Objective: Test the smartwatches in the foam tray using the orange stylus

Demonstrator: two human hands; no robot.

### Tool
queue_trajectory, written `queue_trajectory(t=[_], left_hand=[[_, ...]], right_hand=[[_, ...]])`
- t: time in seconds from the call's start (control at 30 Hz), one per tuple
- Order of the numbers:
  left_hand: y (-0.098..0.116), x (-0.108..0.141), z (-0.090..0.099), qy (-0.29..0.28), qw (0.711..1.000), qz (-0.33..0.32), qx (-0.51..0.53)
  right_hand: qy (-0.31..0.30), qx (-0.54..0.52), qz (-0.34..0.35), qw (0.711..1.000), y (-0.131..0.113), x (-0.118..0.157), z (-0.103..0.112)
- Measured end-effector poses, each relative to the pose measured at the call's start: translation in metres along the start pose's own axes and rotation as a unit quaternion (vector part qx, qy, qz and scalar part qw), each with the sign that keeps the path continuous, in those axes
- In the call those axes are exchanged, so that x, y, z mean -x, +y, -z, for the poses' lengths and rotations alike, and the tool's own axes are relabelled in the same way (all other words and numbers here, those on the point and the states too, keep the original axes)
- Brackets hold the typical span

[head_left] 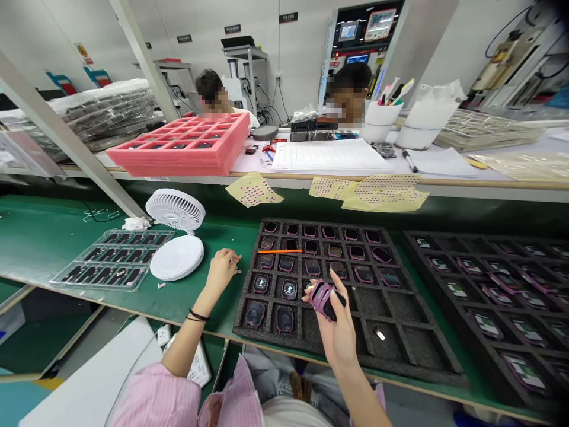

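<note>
My right hand [340,323] is closed around a purple-framed watch body [320,298], tilted above the black foam tray [306,338]; there may be more than one in the grip. Several similar watches, such as this one with a lit dial [289,289], sit in the tray's compartments. An orange stick [280,251] lies across the second row. To the tray's left, my left hand [222,270] has its fingertips pinched together at the green bench, beside small pale scraps [239,271]. What is between those fingertips is too small to make out.
A white fan [176,259] and a clear tray of black parts [133,237] stand left. Another foam tray [448,302] with watches lies right. Above runs a shelf with a pink foam tray [178,157], papers [329,155] and yellow sticker sheets [386,193]. Two people sit behind it.
</note>
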State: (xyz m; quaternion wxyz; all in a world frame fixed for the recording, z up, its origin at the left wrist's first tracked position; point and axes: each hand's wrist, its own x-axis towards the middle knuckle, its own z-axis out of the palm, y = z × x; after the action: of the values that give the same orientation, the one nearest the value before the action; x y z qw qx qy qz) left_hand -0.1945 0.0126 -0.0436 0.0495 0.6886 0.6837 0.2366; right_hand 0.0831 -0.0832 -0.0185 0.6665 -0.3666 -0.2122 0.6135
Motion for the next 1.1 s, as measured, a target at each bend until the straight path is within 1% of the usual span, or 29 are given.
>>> queue_trajectory(t=[0.07,0.1,0.13,0.17,0.2,0.27,0.33,0.37,0.4,0.47,0.57,0.67,0.8,0.87,1.0,1.07,1.1], left_hand=[[0.01,0.003,0.008,0.014,1.0,-0.004,0.024],[0.019,0.005,0.012,0.018,0.998,-0.01,0.052],[0.031,0.009,0.017,0.019,0.993,-0.019,0.113],[0.046,0.014,0.022,0.009,0.981,-0.037,0.19],[0.063,0.02,0.026,-0.017,0.965,-0.051,0.258],[0.099,0.032,0.032,-0.086,0.918,-0.054,0.382],[0.131,0.043,0.033,-0.151,0.864,-0.018,0.48],[0.143,0.047,0.032,-0.169,0.84,0.003,0.516],[0.152,0.049,0.03,-0.179,0.822,0.021,0.54],[0.163,0.051,0.025,-0.176,0.804,0.043,0.567],[0.166,0.052,0.02,-0.164,0.799,0.05,0.577],[0.165,0.053,0.018,-0.154,0.804,0.06,0.571],[0.166,0.057,0.017,-0.144,0.807,0.073,0.568],[0.167,0.059,0.015,-0.135,0.814,0.059,0.561],[0.169,0.066,0.012,-0.102,0.844,0.004,0.527],[0.169,0.072,0.01,-0.115,0.85,-0.025,0.514],[0.167,0.076,0.01,-0.14,0.847,-0.036,0.512]], right_hand=[[-0.001,-0.001,0.0,1.0,0.001,0.0,-0.001],[-0.003,-0.002,-0.002,1.0,0.002,0.001,-0.002],[-0.006,-0.003,-0.003,1.0,0.002,0.001,-0.003],[-0.009,-0.003,-0.002,1.0,0.003,0.001,-0.005],[-0.011,-0.002,0.0,1.0,0.004,0.001,-0.007],[-0.015,0.003,0.007,1.0,0.005,0.002,-0.01],[-0.015,0.017,0.015,1.0,0.007,0.003,-0.012],[-0.013,0.025,0.02,0.999,0.007,0.003,-0.012],[-0.011,0.032,0.026,0.999,0.008,0.004,-0.012],[-0.01,0.037,0.039,0.999,0.008,0.005,-0.012],[-0.009,0.041,0.047,0.998,0.008,0.006,-0.011],[-0.004,0.071,0.059,0.996,0.01,0.007,-0.01],[-0.01,0.104,0.094,0.99,0.015,0.007,-0.006],[-0.013,0.119,0.1,0.988,0.017,0.007,-0.005],[-0.003,0.137,0.114,0.984,0.019,0.007,-0.003],[0.01,0.135,0.131,0.982,0.018,0.007,-0.002],[0.016,0.133,0.14,0.981,0.017,0.007,0.0]])
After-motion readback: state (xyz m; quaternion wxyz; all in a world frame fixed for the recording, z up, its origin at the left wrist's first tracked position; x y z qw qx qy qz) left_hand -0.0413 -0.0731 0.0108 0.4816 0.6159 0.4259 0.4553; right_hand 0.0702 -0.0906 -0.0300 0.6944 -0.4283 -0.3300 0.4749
